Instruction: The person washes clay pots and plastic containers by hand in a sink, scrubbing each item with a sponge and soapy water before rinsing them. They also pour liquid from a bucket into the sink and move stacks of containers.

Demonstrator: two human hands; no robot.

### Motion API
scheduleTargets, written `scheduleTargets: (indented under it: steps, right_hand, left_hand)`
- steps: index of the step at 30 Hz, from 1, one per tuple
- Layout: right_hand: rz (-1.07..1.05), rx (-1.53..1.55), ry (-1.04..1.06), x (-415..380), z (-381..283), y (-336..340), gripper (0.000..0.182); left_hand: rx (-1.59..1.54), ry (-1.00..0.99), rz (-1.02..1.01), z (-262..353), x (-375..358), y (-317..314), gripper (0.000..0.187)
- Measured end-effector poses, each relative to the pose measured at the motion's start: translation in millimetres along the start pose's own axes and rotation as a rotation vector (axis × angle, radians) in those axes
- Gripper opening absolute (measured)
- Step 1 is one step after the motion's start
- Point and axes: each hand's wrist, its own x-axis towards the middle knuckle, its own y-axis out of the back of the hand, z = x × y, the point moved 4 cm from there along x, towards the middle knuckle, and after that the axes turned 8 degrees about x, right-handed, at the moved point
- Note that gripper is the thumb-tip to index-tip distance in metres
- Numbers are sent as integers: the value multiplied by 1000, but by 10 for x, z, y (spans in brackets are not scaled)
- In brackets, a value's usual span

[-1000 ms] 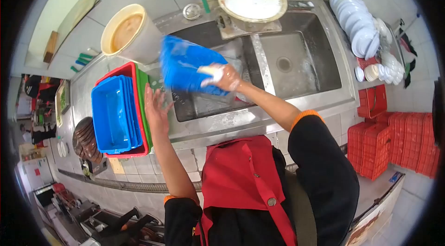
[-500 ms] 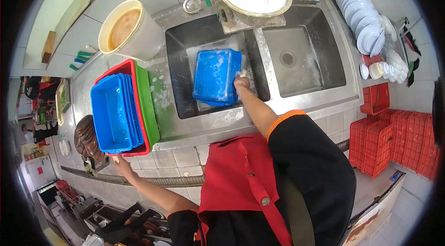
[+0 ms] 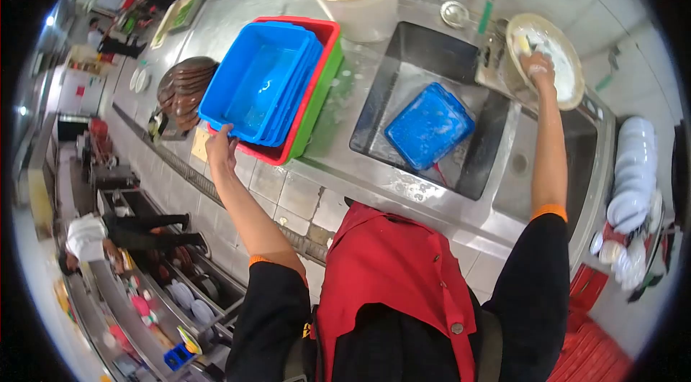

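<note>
My left hand [image 3: 222, 148] is closed on the near rim of the top blue basin [image 3: 263, 83]. That basin sits in a stack inside a red basin [image 3: 332, 31], with a green basin [image 3: 317, 98] outside it. Over at the right, my right hand [image 3: 538, 69] reaches into a round tub [image 3: 572, 94] of white suds. Its fingers are around a small pale yellow sponge [image 3: 524, 44], partly hidden. Another blue basin [image 3: 430, 125], streaked with foam, lies bottom up in the left sink [image 3: 371, 119].
A white bucket [image 3: 360, 11] of brownish liquid stands behind the stack. The right sink [image 3: 515, 188] is partly hidden by my arm. Stacked white plates [image 3: 633, 166] are at the right. Brown stacked items [image 3: 186, 91] lie left of the basins. A person [image 3: 93, 238] bends at the far left.
My right hand has left the blue basin in the sink and moved into the suds tub. My left hand now grips the top basin's rim. The view has turned.
</note>
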Motion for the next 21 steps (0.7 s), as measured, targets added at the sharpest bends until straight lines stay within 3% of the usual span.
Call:
scheduleTargets:
  steps: [2,7,9,12,15,17,18,19,21]
  right_hand:
    - [-221,-154,55,482,194,-523,54]
    - [-455,-339,27,780,261,-704,53]
    - [-429,-290,8,853,346,-677,53]
    - [-242,14,-34,890,437,-478,53]
    - [82,810,-44,523,387,22,53]
    - [207,1267,140,-156,17,365,46]
    - [188,1402,228,-455,-213,383,42]
    - [-22,1596,305,-937,-574,419,40]
    - [-184,1055,501,-1711,-1410,519,34]
  left_hand:
    - [-159,108,-93,227,-70,-64,24]
    - [-117,29,87,752,-208,-78,21]
    - [-159,-210,207,878,-281,18,23]
    - [-283,-275,226,1144,-724,40,26]
    - [-309,-245,194,1228,-1115,-126,27]
    - [-263,-258,50,1178,-1336,-444,28]
    - [-262,-302,-6,1173,-1486,-665,28]
    - [-262,-350,-70,1173,-1638,-920,29]
    - [-196,-312,-110,974,-1834,-1440,30]
